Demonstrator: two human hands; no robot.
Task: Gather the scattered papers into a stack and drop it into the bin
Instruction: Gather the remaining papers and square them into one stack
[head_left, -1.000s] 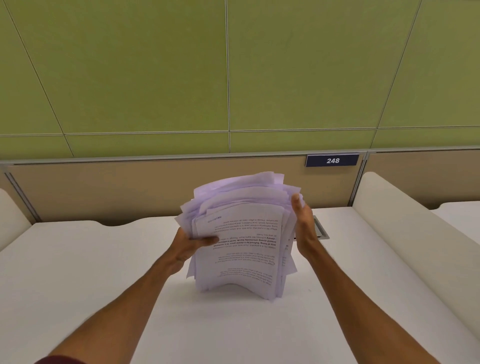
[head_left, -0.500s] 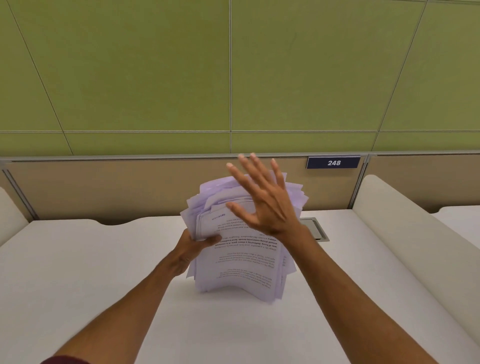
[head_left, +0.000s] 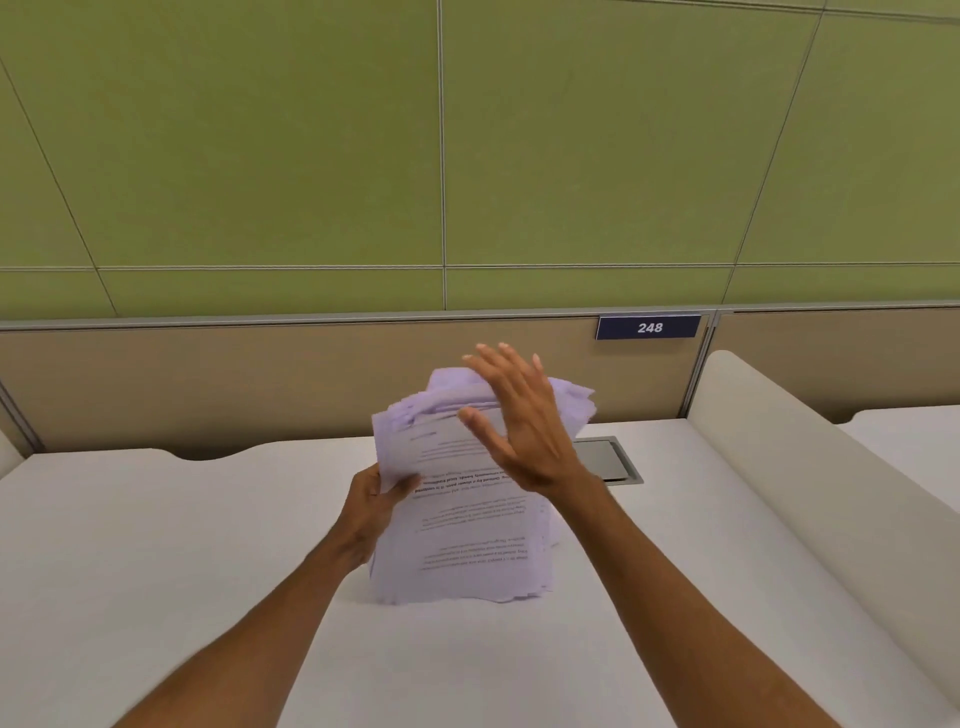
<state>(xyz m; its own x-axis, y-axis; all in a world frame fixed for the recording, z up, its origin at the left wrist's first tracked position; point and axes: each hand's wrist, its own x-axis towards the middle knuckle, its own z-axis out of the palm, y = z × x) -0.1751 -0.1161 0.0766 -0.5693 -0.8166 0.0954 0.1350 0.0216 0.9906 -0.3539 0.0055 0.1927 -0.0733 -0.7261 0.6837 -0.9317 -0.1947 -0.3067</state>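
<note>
White desk (head_left: 156, 545), paper stack (head_left: 467, 545) upright in left hand (head_left: 371, 512), right hand (head_left: 524, 431) splayed above

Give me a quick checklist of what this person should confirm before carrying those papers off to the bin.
1. Left hand grips the stack of papers at its left edge: ok.
2. Right hand holds the stack: not ok, it is open with fingers spread in front of the sheets.
3. Sheet edges squared: not ok, the top edges fan out unevenly.
4. Stack's lower edge rests on the white desk: ok.
5. No loose sheets left on the desk: ok in view.
6. Bin located: cannot tell, none in view.
</note>
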